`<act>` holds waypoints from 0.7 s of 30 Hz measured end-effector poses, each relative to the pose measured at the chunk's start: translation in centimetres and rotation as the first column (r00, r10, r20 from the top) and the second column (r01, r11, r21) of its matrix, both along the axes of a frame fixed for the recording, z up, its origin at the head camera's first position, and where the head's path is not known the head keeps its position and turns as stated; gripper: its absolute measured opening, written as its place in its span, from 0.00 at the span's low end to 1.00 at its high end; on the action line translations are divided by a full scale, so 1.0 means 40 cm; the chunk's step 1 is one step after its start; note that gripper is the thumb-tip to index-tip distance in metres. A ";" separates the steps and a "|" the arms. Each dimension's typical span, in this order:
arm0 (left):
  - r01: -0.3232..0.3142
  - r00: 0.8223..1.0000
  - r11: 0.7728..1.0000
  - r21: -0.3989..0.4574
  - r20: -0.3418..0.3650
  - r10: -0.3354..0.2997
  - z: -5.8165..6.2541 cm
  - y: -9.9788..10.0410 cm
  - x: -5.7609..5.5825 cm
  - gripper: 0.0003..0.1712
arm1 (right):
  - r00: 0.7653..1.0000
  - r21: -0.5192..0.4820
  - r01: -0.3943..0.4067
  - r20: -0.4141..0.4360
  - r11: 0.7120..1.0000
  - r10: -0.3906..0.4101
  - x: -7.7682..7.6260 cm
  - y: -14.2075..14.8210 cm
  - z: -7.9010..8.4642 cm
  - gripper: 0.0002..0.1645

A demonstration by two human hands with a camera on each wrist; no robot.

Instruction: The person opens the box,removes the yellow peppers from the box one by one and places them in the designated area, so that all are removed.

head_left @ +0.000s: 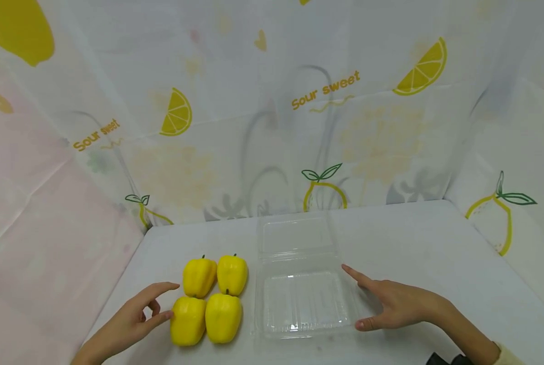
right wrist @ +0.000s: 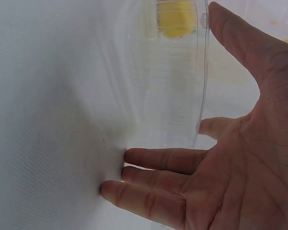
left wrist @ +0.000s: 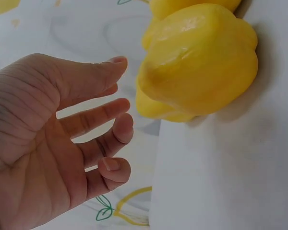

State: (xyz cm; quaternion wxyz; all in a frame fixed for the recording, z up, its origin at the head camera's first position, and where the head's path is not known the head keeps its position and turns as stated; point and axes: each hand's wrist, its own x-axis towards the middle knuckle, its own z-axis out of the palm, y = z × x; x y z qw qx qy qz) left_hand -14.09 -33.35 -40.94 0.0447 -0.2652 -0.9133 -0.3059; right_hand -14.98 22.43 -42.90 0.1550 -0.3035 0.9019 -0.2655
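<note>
Several yellow bell peppers (head_left: 223,318) stand close together in two rows on the white table, left of the middle. Beside them, in the head view, my left hand (head_left: 132,319) holds nothing; its fingers are loosely bent. The left wrist view shows a small gap between its fingertips and the nearest pepper (left wrist: 197,62). A clear plastic clamshell box (head_left: 306,304) lies with its lid (head_left: 297,237) folded back, away from me. At its right side is my right hand (head_left: 397,304), thumb and index finger spread along the rim, the other fingers extended toward the table in the right wrist view.
The white table (head_left: 404,233) ends at a printed cloth backdrop (head_left: 254,142) with lemon drawings. Cloth also hangs at the left and right sides. A small black object (head_left: 450,359) shows at the bottom edge, below the right forearm.
</note>
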 end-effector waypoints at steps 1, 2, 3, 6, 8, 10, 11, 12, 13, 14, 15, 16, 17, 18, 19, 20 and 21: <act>-0.014 1.000 1.000 0.002 -0.020 0.014 0.001 0.002 -0.002 0.28 | 1.000 0.001 0.004 0.001 1.000 -0.004 0.001 0.000 0.001 0.63; -0.021 0.999 1.000 0.004 -0.039 0.021 0.001 0.004 -0.004 0.28 | 1.000 0.001 0.005 -0.001 1.000 -0.005 0.002 0.000 0.001 0.63; -0.026 0.998 1.000 0.005 -0.058 0.027 0.001 0.006 -0.005 0.28 | 1.000 0.002 0.007 -0.002 1.000 -0.007 0.003 0.000 0.001 0.63; -0.032 0.995 0.999 0.001 -0.098 0.032 0.001 0.010 -0.011 0.27 | 1.000 0.007 0.014 -0.009 1.000 -0.014 0.003 0.002 0.002 0.63; -0.034 0.994 0.999 -0.004 -0.108 0.034 0.002 0.010 -0.015 0.26 | 1.000 0.009 0.016 -0.018 1.000 -0.015 0.003 0.002 0.002 0.63; -0.045 0.994 0.999 -0.008 -0.105 0.044 0.003 0.009 -0.020 0.26 | 1.000 0.009 0.019 -0.019 1.000 -0.019 0.003 0.003 0.003 0.62; -0.051 0.994 0.999 -0.012 -0.101 0.050 0.003 0.008 -0.022 0.26 | 1.000 0.008 0.020 -0.017 1.000 -0.020 0.003 0.003 0.003 0.62; -0.057 0.993 0.998 -0.015 -0.102 0.055 0.004 0.007 -0.025 0.25 | 1.000 0.007 0.022 -0.015 1.000 -0.022 0.003 0.003 0.003 0.62; -0.062 0.993 0.998 -0.020 -0.103 0.059 0.004 0.006 -0.027 0.25 | 1.000 0.008 0.026 -0.012 1.000 -0.026 0.004 0.003 0.002 0.62; -0.067 0.992 0.997 -0.024 -0.106 0.065 0.005 0.006 -0.028 0.25 | 0.999 0.007 0.032 -0.003 0.999 -0.032 0.005 0.004 0.002 0.63; -0.067 0.992 0.997 -0.032 -0.112 0.063 0.005 0.005 -0.031 0.25 | 0.999 0.005 0.036 0.005 0.999 -0.037 0.006 0.004 0.001 0.63; -0.073 0.991 0.997 -0.040 -0.117 0.068 0.005 0.006 -0.033 0.24 | 0.999 0.003 0.041 0.013 0.999 -0.041 0.007 0.004 0.000 0.63; -0.082 0.990 0.996 -0.046 -0.118 0.076 0.004 0.008 -0.034 0.24 | 0.999 0.000 0.044 0.019 0.999 -0.044 0.009 0.004 -0.001 0.63; -0.091 0.989 0.995 -0.051 -0.121 0.084 0.004 0.010 -0.036 0.23 | 0.999 -0.006 0.046 0.025 0.999 -0.046 0.011 0.005 -0.002 0.63; -0.103 0.988 0.993 -0.058 -0.119 0.096 0.004 0.012 -0.038 0.22 | 0.998 -0.011 0.048 0.027 0.999 -0.048 0.014 0.005 -0.003 0.63; -0.120 0.987 0.991 -0.065 -0.116 0.111 0.004 0.015 -0.039 0.21 | 0.998 -0.018 0.048 0.030 0.999 -0.048 0.016 0.006 -0.004 0.63; -0.138 0.985 0.987 -0.079 -0.117 0.128 0.005 0.018 -0.041 0.21 | 0.999 -0.021 0.048 0.027 0.999 -0.047 0.018 0.007 -0.003 0.63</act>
